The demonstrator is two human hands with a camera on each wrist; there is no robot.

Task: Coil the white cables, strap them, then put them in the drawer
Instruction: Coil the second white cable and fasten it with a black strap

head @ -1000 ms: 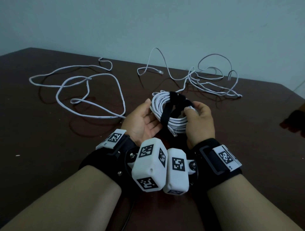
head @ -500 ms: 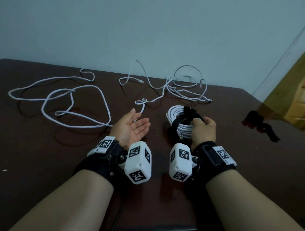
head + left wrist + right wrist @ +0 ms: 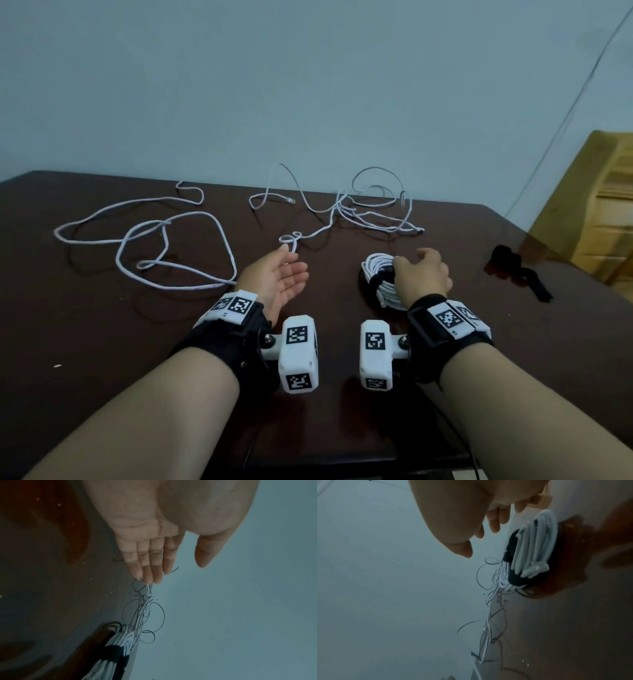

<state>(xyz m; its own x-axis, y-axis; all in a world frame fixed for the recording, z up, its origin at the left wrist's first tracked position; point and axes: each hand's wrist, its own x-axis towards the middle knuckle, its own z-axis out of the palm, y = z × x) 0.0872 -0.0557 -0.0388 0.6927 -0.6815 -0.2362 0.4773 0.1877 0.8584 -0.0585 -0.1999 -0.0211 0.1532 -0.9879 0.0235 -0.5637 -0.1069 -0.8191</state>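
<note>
A coiled white cable [image 3: 380,274] bound by a black strap [image 3: 374,283] lies on the dark table [image 3: 102,325] at centre right. My right hand [image 3: 423,274] hovers palm down just over it. In the right wrist view the right hand [image 3: 481,540] has spread fingers that stand apart from the coil [image 3: 534,547]. My left hand [image 3: 287,274] is held open with straight fingers left of the coil and holds nothing. The left wrist view shows the left hand [image 3: 163,561] empty and the coil [image 3: 109,655] below it.
A loose white cable [image 3: 164,240] sprawls at the left of the table, and another tangled one [image 3: 359,212] lies at the back. Spare black straps [image 3: 513,270] lie near the right edge. A wooden drawer unit [image 3: 603,212] stands beyond that edge.
My left hand let go of the coil and drew away to the left. My right hand carried the strapped coil rightward, set it down and loosened its hold.
</note>
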